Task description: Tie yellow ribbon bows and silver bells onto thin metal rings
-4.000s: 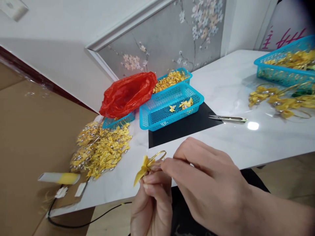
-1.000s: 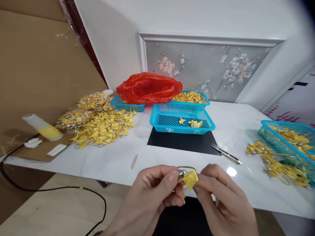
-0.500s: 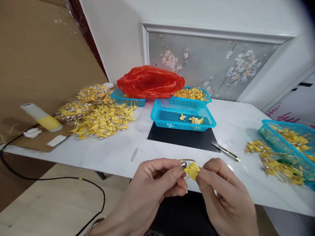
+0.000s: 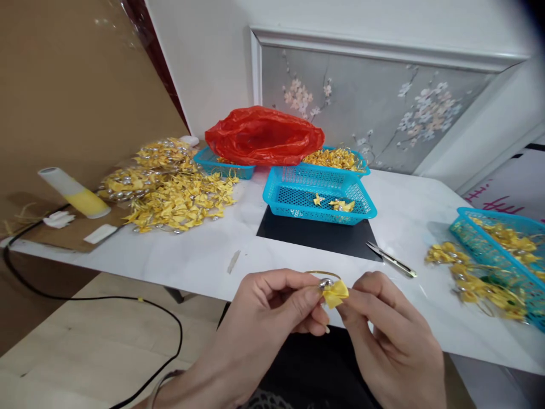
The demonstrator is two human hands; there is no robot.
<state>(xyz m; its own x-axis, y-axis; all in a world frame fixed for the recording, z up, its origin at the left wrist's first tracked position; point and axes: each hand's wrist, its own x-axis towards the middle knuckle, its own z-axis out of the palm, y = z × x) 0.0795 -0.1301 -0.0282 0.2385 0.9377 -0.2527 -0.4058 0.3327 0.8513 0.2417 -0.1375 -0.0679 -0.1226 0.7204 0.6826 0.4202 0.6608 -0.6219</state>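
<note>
Between my two hands is a small yellow ribbon bow (image 4: 335,293) with a shiny silver bell (image 4: 326,283) and a loop of thin gold cord (image 4: 322,273). My left hand (image 4: 276,312) is closed, pinching the bell side between thumb and fingers. My right hand (image 4: 392,324) is closed too, its thumb and forefinger at the bow's right edge; the fingertips partly hide what they grip. Both hands are just above the table's front edge. Beyond them a blue basket (image 4: 319,216) holds a few similar bows, standing on a black mat (image 4: 315,238).
Small scissors-like snips (image 4: 392,259) lie right of the mat. Heaped yellow bows (image 4: 179,199) cover the left of the white table (image 4: 204,258). A red plastic bag (image 4: 264,136) sits on baskets behind. Another blue basket (image 4: 498,250) stands right, loose bows (image 4: 472,278) beside it. A black cable (image 4: 179,335) hangs left.
My view has shifted slightly, so the table contents sit a little higher in the picture. Both hands keep their hold on the bow, which has turned slightly, showing more of the bell and cord.
</note>
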